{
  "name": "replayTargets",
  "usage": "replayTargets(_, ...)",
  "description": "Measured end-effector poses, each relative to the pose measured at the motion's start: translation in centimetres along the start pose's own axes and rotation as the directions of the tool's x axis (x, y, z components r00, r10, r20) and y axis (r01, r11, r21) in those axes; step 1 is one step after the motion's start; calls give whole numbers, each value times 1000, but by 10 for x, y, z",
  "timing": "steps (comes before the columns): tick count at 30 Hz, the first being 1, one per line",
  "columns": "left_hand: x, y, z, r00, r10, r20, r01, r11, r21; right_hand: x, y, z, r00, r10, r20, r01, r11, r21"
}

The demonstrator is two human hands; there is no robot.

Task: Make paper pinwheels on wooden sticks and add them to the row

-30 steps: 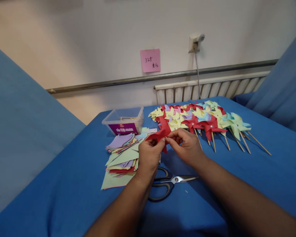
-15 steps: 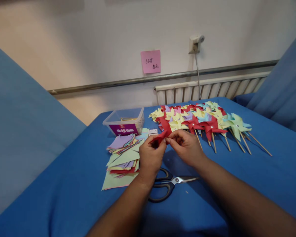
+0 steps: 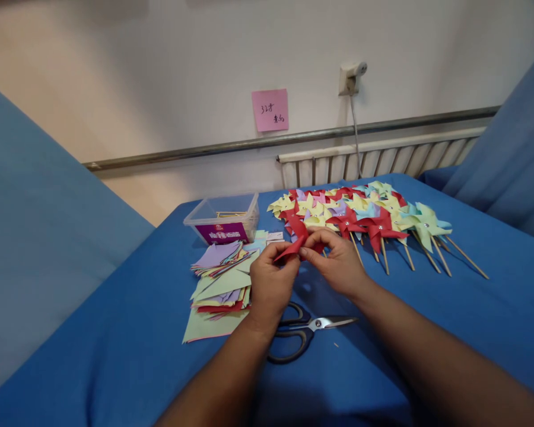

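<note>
Between my two hands is a red paper pinwheel (image 3: pixel 297 235) with its blades folded inward. My left hand (image 3: pixel 271 277) pinches its left side near the centre. From the right, my right hand (image 3: pixel 336 261) grips the same pinwheel, thumb close to the left thumb. The fingers cover its centre, so any pin there is hidden. Beneath my hands, scissors (image 3: pixel 315 324) with dark handles lie on the blue cloth, their blades pointing right. Left of my left hand are stacked coloured paper sheets (image 3: pixel 220 284), some with cut slits.
Finished-looking pinwheels on sticks (image 3: pixel 380 228) lie in rows at the back right. A clear plastic box (image 3: pixel 222 216) with thin sticks inside stands at the back left. Blue cloth (image 3: pixel 115 320) covers the table. Behind it are a wall pipe (image 3: pixel 231 146) and a radiator (image 3: pixel 382 160).
A red blade now shows beside my right fingers, and the blade in my left hand is folded over farther. My hands have stayed in nearly the same place.
</note>
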State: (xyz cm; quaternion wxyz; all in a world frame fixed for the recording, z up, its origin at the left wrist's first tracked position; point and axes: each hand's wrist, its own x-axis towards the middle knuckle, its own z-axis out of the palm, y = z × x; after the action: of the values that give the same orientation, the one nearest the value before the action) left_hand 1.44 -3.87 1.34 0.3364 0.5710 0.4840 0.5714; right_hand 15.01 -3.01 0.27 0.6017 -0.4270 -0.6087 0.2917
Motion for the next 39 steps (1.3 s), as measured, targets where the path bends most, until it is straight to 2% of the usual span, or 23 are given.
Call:
replayTargets(3, 0, -1, 1, 999, -47, 11, 48, 996, -76, 0, 2, 3, 993, 119, 23, -121, 975, 184)
replayTargets(5, 0, 0, 2, 998, -66, 14, 67, 992, -106, 0, 3, 4, 988, 150, 40, -155, 941, 301)
replayTargets(8, 0, 2, 2, 997, -76, 27, 78, 992, -102, 1, 4, 4, 976, 172, 135, -212, 894, 394)
replayTargets(12, 0, 3, 3, 996, -77, 41, 80, 993, -83, 2, 6, 2, 963, 180, 198, -244, 895, 373)
replayTargets(16, 1, 2, 2, 993, -94, 68, 102, 987, -125, 3, 5, 1, 965, 192, 177, -247, 892, 378)
replayTargets(21, 2, 0, 1, 997, -73, 18, 74, 993, -87, 3, 3, 2, 964, 198, 176, -254, 877, 409)
replayTargets(28, 1, 2, 2, 993, -110, 50, 117, 979, -164, 3, 9, 3, 962, 212, 171, -265, 872, 411)
replayTargets(34, 2, 6, 2, 993, -109, 42, 115, 976, -184, 1, 6, 5, 971, 210, 116, -238, 904, 356)
replayTargets(39, 5, 2, 1, 992, -125, 9, 123, 967, -225, 0, 4, 6, 967, 195, 166, -249, 867, 433)
